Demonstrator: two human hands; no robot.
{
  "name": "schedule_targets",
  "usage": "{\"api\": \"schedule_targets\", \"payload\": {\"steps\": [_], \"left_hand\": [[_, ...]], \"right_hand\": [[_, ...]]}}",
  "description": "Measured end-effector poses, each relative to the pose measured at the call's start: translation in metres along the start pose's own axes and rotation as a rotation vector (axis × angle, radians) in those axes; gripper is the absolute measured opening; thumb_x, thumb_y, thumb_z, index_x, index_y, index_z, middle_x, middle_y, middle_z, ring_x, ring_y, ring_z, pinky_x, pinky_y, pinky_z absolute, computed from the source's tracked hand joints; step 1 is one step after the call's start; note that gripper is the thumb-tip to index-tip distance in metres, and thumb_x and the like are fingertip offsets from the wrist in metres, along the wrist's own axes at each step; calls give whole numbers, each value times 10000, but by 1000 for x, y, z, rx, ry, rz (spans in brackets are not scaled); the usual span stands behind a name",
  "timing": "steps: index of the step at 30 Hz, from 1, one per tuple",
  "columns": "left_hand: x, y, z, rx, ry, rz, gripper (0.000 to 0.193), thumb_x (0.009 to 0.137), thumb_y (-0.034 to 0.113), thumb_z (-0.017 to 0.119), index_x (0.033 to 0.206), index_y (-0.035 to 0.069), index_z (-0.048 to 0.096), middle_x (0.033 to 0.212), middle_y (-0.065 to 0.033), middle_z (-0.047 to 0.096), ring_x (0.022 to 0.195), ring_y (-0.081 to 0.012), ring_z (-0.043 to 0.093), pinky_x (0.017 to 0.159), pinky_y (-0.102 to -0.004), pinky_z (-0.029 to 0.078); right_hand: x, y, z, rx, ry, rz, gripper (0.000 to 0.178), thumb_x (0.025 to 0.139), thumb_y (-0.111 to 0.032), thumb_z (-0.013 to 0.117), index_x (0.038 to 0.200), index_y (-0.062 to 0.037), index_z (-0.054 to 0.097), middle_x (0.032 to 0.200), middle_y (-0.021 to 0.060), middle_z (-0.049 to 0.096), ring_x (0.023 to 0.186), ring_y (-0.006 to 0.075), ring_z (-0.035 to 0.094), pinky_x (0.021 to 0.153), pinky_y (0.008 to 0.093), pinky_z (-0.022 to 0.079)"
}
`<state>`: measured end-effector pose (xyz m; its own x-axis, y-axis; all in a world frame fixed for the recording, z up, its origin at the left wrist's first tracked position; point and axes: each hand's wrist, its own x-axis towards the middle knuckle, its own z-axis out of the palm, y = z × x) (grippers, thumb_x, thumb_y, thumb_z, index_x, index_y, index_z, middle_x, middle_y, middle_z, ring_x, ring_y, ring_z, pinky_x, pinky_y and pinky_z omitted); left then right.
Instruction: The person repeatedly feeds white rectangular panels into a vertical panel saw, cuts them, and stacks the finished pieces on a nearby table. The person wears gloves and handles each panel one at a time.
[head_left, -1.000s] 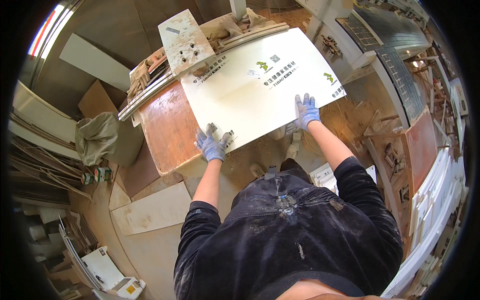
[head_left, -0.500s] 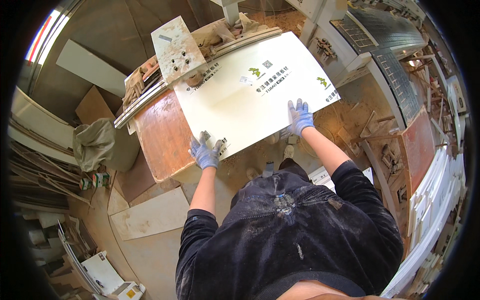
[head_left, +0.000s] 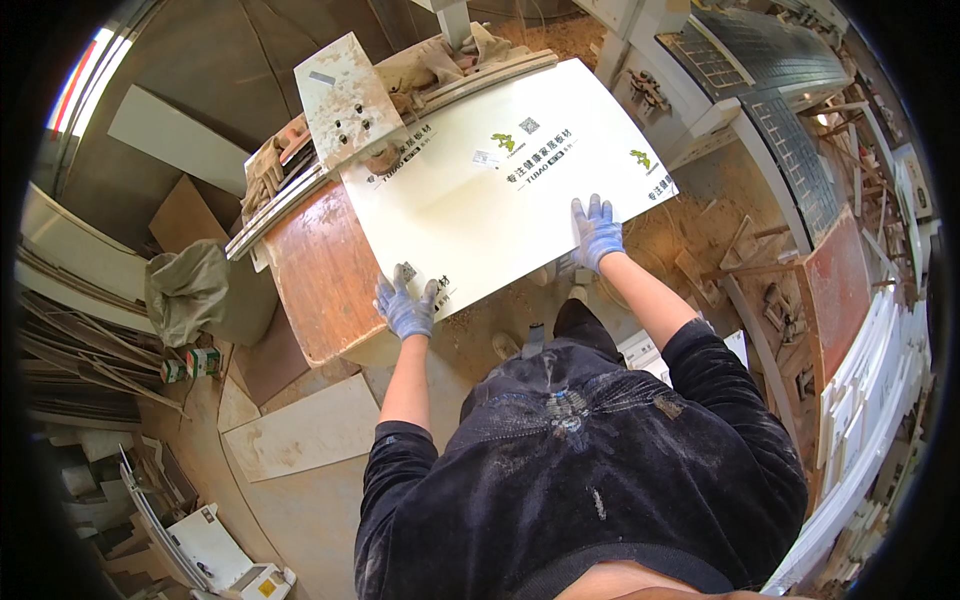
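A large white board [head_left: 480, 230] with printed black lettering and green marks lies flat on a worn brown bench [head_left: 320, 270]. My left hand [head_left: 406, 306], in a blue-grey glove, rests with fingers spread on the board's near left corner. Farther right, my right hand [head_left: 598, 238], gloved alike, lies on the near edge with its fingers stretched out over the top; its thumb is partly hidden. The far left part of the board lies under or against a dusty white machine plate [head_left: 345, 95] with black knobs. A long rail [head_left: 480, 82] runs along the board's far edge.
Gloves [head_left: 262, 180] lie beyond the rail at the left. A grey-green sack [head_left: 188, 290] stands left of the bench, and a loose pale panel [head_left: 300, 428] lies on the floor. At the right are a dark slatted conveyor [head_left: 795, 150] and stacked white strips [head_left: 860, 390].
The whole view has shifted slightly. Both hands keep about the same places on the board, and no clear movement of the board shows.
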<state>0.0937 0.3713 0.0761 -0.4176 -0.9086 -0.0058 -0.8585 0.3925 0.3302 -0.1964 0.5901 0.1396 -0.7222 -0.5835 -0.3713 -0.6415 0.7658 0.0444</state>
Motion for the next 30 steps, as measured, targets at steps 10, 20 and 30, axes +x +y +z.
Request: {"api": "schedule_targets", "payload": {"steps": [10,20,30], "left_hand": [[3,1,5,-10,-8,-9,852,741,605,691,1452,254,379,1557,-171,225,1442,-353,182,1189,-486,107],[4,5,4,11,-15,-9,849,756,612,678,1460,255,365,1563,-164,210,1450,-345,170,1190,-486,120],[6,8,6,17,-36,-27,849,769,626,654,1468,246,358,1564,-163,210,1451,-342,169,1190,-481,120]], "right_hand": [[5,3,4,19,16,-1,1017,710,-357,741,1527,-166,166,1550,234,166,1417,440,210,1087,554,317],[11,6,11,-16,45,-16,1014,713,-384,742,1524,-155,177,1547,235,169,1412,450,213,1050,573,353],[14,8,11,-6,30,-14,1013,723,-391,734,1527,-150,166,1548,241,167,1416,454,203,1056,580,340]]}}
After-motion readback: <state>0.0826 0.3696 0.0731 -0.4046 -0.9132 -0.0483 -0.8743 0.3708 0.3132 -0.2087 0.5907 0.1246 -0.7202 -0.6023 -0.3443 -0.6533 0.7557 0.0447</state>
